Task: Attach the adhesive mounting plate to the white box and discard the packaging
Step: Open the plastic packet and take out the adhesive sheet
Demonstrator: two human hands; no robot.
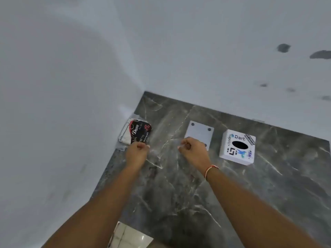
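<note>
Head view: one white box (237, 147) with stickers and a dark oval opening on top sits on the counter (197, 194); contents can't tell. One grey mounting plate (199, 133) lies flat beside it, partly behind the right hand (194, 152). Left hand (137, 155) and right hand fingers pinch clear packaging film (163, 146) stretched between them. One Dove packet (137, 132) in the corner.

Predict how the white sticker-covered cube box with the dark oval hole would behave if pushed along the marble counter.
The white sticker-covered cube box probably slides rather than rolls, given its flat faces. The polished grey marble counter looks slick. The oval hole suggests it is hollow, so likely light.
</note>
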